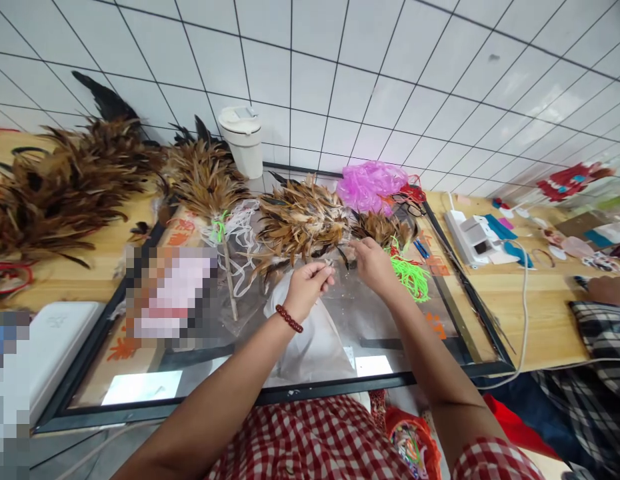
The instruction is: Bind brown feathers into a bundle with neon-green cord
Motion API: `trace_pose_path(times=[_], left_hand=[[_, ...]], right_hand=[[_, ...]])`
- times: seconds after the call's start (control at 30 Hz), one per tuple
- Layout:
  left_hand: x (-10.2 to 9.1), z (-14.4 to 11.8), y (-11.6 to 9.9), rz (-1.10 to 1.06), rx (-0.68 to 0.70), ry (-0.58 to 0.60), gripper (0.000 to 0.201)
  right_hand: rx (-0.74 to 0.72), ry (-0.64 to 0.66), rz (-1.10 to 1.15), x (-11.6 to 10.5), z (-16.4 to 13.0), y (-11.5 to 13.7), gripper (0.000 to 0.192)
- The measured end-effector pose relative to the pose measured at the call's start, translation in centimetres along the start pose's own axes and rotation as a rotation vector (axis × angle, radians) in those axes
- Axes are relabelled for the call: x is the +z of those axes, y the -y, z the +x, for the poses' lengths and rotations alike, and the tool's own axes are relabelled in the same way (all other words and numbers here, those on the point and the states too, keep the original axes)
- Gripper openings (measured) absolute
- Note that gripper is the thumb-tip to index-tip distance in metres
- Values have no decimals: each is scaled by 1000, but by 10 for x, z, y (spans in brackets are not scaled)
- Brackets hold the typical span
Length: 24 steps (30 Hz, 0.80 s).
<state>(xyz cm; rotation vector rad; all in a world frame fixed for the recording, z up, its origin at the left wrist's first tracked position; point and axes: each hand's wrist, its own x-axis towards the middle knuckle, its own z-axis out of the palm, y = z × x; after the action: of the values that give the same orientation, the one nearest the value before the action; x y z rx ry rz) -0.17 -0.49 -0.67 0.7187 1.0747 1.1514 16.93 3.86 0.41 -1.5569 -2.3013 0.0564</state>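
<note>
Through the head camera I'm seeing a feather duster (205,177) lying at left, stick pointing nearer — probably for easy reach. The left hand (310,288) is pinching, the right hand (376,270) curling, both near the central feather bundle (303,220) — what they're grasping, I cannot tell. Pink plastic (371,185) and green cords (411,277) are crowding the right.

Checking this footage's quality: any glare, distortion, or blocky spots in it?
Head view: white glare patches lie on the black-framed glass panel near its front edge; head view: the tiled wall's joint lines slant and spread toward the corners, like lens distortion; head view: coarse pixelation covers two patches at left; head view: left hand, right hand and brown feathers look fairly clear.
</note>
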Motion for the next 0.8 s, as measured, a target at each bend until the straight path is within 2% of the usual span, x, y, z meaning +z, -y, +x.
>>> trace_pose_path(times=[0.07, 0.13, 0.17, 0.23, 0.3, 0.4, 0.47, 0.53, 0.6, 0.7, 0.8], left_hand=[[-1, 2, 0, -60, -2, -22, 26], [-4, 3, -2, -114, -3, -46, 29], [-5, 4, -2, -137, -5, -58, 30], [-6, 5, -3, -177, -10, -77, 31], [-7, 5, -4, -200, -14, -92, 31], [-6, 5, -4, -202, -17, -92, 31], [-5, 5, -4, -200, -17, -80, 31], [-4, 4, -4, -206, -18, -73, 31], [-4, 4, -5, -222, -29, -74, 30], [-5, 4, -7, -259, -59, -75, 31], [-6, 5, -6, -297, -72, -75, 33]], right_hand=[[-34, 117, -84, 5, -1, -7, 39], [-101, 182, -21, 7, -5, -11, 40], [-109, 172, 44, 6, -8, -12, 39], [-44, 85, 164, 5, -11, -14, 36], [82, -1, 215, 6, -11, -14, 31], [234, -9, 179, 12, -8, -11, 32], [261, 10, 132, 18, -7, -8, 30], [241, 10, 150, 21, -7, -4, 18], [182, -32, 262, 19, -8, 0, 14], [28, -192, 420, 8, -13, 11, 15], [-103, -342, 430, -1, -19, 27, 10]])
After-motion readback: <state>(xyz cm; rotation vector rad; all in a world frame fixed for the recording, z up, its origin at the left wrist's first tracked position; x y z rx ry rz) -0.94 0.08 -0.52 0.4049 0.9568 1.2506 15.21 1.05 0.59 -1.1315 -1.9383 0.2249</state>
